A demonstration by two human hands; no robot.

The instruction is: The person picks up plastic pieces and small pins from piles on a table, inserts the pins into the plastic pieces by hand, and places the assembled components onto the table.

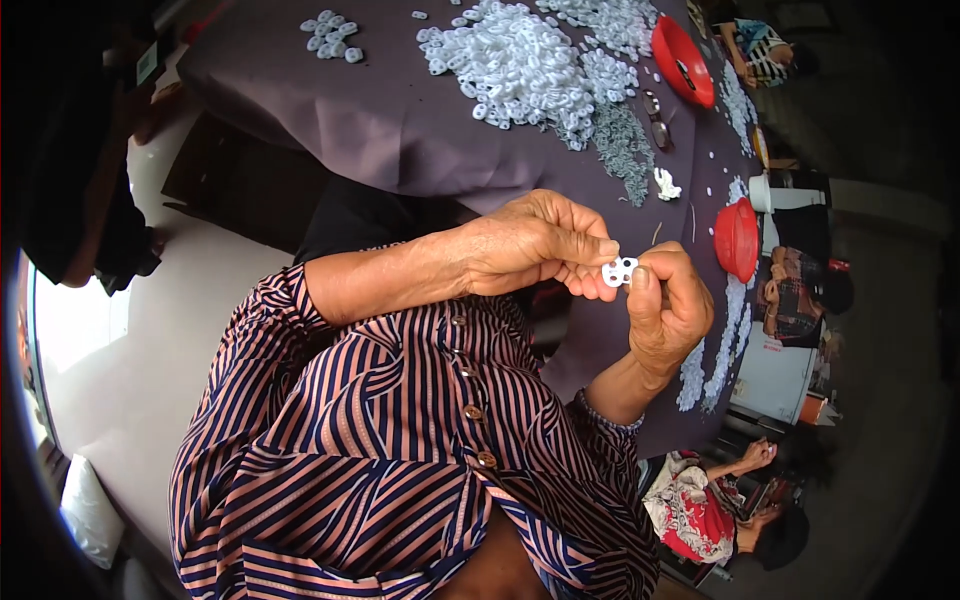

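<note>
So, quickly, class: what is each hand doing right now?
Left hand: closed, pinching the small white plastic piece with holes.
Right hand: closed, pinching the same piece.

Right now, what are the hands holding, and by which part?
Both hands pinch one small white plastic piece: left hand fingertips on its left end, right hand thumb and fingers on its right end.
</note>
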